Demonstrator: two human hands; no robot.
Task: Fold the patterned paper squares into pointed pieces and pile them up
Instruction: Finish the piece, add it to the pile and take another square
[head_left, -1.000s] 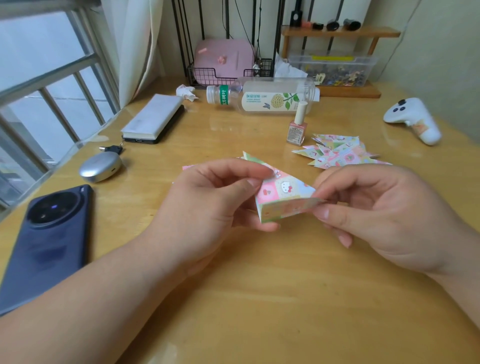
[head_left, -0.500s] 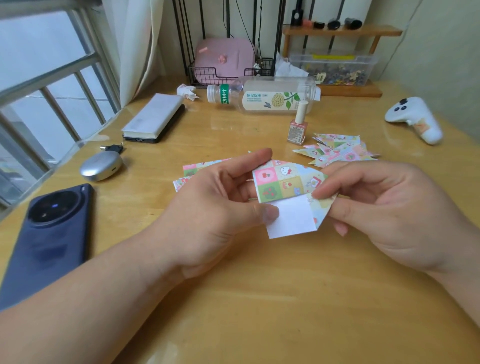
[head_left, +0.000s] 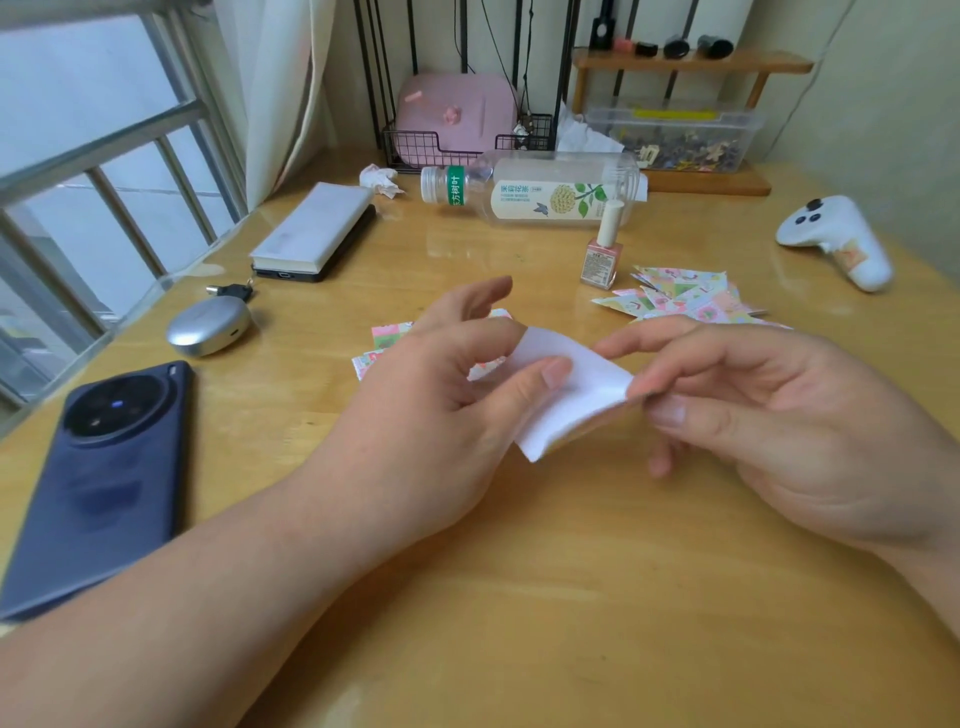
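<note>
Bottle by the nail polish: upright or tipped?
Tipped. The bottle lies on its side on the table, cap pointing left, behind the upright nail polish.

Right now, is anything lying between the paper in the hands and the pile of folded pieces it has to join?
Nothing visible: bare wooden table lies between the white-backed paper and the pile of folded patterned pieces. The pink nail polish bottle stands just left of the pile.

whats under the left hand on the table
Patterned paper squares lie on the table, their edges poking out beyond the left hand. How many there are is hidden by the hand. Both hands pinch a white-backed paper; the right hand holds its far edge.
</note>
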